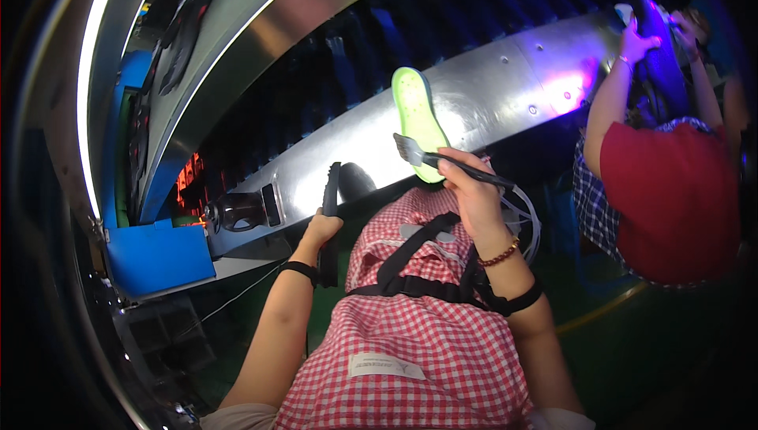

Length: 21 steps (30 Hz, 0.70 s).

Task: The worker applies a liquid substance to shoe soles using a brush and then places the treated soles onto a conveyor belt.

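Observation:
My left hand grips a black shoe sole, held upright and seen almost edge-on, its rim ridged. Between the fingers of my right hand is a black-handled brush with pale, splayed bristles pointing left. Those bristles lie over a bright green shoe sole with a dark outer edge; whether they touch it I cannot tell. The green sole rests on the metal ledge, its lower end partly behind the brush. Pale thin tubing hangs near the handle's rear end.
A phone-like dark device and a dark brown glossy container sit at the ledge's left end. Farther left are a blue box and a rack holding dark soles. A co-worker in red handles something at the far right.

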{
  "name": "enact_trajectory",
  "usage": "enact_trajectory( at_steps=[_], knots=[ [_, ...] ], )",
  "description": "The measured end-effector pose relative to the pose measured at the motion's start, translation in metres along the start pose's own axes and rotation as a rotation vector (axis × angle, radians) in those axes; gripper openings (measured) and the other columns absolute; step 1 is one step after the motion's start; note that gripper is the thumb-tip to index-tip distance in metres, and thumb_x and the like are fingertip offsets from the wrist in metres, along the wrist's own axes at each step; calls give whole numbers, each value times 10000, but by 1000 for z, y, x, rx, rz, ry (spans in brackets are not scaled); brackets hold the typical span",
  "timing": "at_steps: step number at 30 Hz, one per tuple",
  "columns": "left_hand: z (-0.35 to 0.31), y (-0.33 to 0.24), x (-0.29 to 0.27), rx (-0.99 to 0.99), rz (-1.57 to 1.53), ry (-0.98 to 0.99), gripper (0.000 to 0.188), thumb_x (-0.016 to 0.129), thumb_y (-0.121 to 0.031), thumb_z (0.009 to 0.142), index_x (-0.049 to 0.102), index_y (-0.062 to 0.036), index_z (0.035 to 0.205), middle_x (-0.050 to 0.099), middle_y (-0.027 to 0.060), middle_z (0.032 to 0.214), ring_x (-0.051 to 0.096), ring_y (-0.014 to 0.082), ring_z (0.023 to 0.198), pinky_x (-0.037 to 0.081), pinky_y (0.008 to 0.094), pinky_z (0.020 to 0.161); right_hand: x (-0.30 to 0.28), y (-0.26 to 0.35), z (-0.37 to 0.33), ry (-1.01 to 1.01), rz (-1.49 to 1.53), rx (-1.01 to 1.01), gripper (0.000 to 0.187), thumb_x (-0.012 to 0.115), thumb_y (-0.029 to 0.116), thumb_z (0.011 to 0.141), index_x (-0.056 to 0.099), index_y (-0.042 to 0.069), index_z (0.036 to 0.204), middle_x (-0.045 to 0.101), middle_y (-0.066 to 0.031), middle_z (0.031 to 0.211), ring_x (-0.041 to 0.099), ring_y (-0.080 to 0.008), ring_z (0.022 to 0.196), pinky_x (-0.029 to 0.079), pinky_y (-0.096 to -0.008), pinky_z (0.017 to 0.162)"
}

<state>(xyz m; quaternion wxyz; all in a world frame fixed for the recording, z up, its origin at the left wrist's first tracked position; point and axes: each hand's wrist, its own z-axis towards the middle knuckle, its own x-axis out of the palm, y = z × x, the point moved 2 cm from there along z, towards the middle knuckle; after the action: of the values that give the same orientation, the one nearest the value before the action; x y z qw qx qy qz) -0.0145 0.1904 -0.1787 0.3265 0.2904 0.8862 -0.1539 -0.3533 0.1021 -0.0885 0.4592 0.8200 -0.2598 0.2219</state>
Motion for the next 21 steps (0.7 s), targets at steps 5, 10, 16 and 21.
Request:
enact_trajectory(
  at_steps=[5, 10, 16, 21],
  knots=[
    [-8, -17, -19, 28, 90, 4, 618, 529, -183, 637, 383, 91, 1171, 588, 197, 761, 597, 280, 580, 454, 351, 453, 5, 6, -8, 62, 35, -14, 206, 626, 48, 784, 624, 1, 985, 607, 1, 835, 521, -35, 719, 404, -158, 659],
    [-10, -23, -28, 24, 221, -13, 654, 519, -172, 632, 341, 118, 1189, 595, 198, 741, 588, 270, 508, 422, 348, 394, -2, 5, -15, 136, 129, -2, 210, 608, 44, 792, 616, -11, 994, 629, -38, 879, 555, -49, 783, 428, -171, 711],
    [-24, -39, -22, -36, 347, -40, 712, 513, -189, 641, 303, 133, 1240, 604, 275, 900, 629, 330, 771, 487, 347, 635, -12, -1, -12, 137, 106, -33, 210, 574, 17, 816, 593, -30, 1020, 621, -66, 950, 579, -91, 859, 452, -204, 791],
    [-12, -15, -21, -1, 335, -30, 743, 512, -219, 642, 290, 120, 1265, 577, 311, 982, 608, 338, 914, 480, 345, 743, -8, -3, -11, 170, 113, -34, 204, 582, 26, 811, 602, -23, 1007, 625, -53, 930, 573, -71, 837, 446, -179, 762]
  ],
)
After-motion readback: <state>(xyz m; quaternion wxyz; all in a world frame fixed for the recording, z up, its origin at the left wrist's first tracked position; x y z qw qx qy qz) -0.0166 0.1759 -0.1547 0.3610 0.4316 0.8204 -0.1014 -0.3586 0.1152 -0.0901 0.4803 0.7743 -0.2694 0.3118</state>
